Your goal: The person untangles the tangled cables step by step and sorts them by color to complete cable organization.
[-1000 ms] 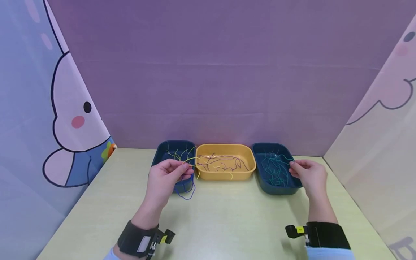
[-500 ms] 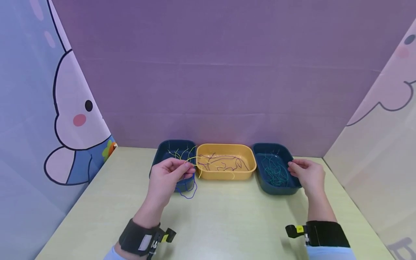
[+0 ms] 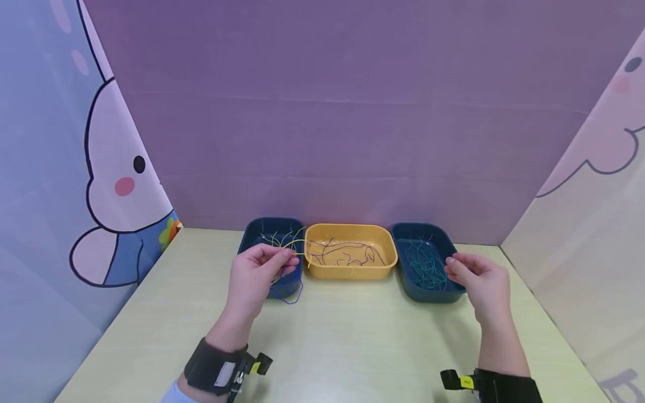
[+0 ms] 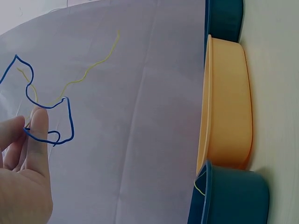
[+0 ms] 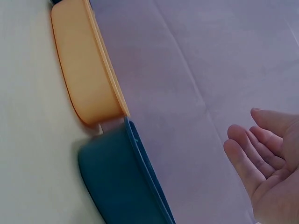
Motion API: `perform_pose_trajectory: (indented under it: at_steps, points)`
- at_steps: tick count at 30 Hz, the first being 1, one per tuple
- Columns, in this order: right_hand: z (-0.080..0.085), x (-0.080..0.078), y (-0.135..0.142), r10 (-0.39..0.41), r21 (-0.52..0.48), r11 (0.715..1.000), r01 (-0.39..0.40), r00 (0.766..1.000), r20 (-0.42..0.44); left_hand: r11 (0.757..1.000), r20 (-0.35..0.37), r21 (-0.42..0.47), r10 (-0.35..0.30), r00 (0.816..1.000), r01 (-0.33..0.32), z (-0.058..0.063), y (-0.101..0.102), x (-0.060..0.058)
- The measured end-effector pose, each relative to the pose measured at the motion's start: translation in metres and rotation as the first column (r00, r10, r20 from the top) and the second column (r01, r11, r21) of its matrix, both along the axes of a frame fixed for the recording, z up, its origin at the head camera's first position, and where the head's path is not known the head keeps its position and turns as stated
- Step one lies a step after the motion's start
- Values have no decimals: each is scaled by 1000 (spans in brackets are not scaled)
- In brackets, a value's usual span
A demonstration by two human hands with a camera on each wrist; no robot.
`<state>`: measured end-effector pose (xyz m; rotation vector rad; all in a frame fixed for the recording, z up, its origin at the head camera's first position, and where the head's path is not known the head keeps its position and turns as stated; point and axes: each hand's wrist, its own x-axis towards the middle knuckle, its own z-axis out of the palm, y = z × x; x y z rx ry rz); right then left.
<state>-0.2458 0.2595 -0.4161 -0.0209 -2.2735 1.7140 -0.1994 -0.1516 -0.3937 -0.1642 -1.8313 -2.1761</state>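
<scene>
My left hand (image 3: 262,274) pinches thin bent wires between thumb and fingertips, raised in front of the left blue bin (image 3: 274,223). In the left wrist view a blue wire (image 4: 71,122) loops around the fingers, and a yellow wire (image 4: 88,70) sticks out past them. My right hand (image 3: 481,282) is beside the right blue bin (image 3: 433,295), thumb and fingers apart, holding nothing. Tangled green wires (image 3: 428,268) lie inside that bin. Purple wires (image 3: 347,244) lie in the yellow bin (image 3: 353,272). More yellow wires show in the left bin, partly hidden by my left hand.
The three bins stand side by side along the back of a pale table (image 3: 353,347). Behind them rises a purple backdrop (image 3: 353,140). Panels printed with cartoons stand at left and right. Each wrist wears a black strap with a small camera.
A green wire that my right hand pinched a second ago has dropped into the right bin. Its fingers have since parted, and that forearm has shifted slightly back. My left hand has barely moved.
</scene>
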Motion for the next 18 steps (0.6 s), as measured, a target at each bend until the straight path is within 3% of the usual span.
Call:
perform_pose_trajectory:
  at_steps: [7,18]
  points:
    - [0,11,-13,36,-67,997,-38,999,-30,1000,-16,9,9,1000,-9,-2,-2,-2]
    - [8,21,-49,182,9,983,-182,977,-109,999,-27,44,13,1000,-12,-4,6,-2]
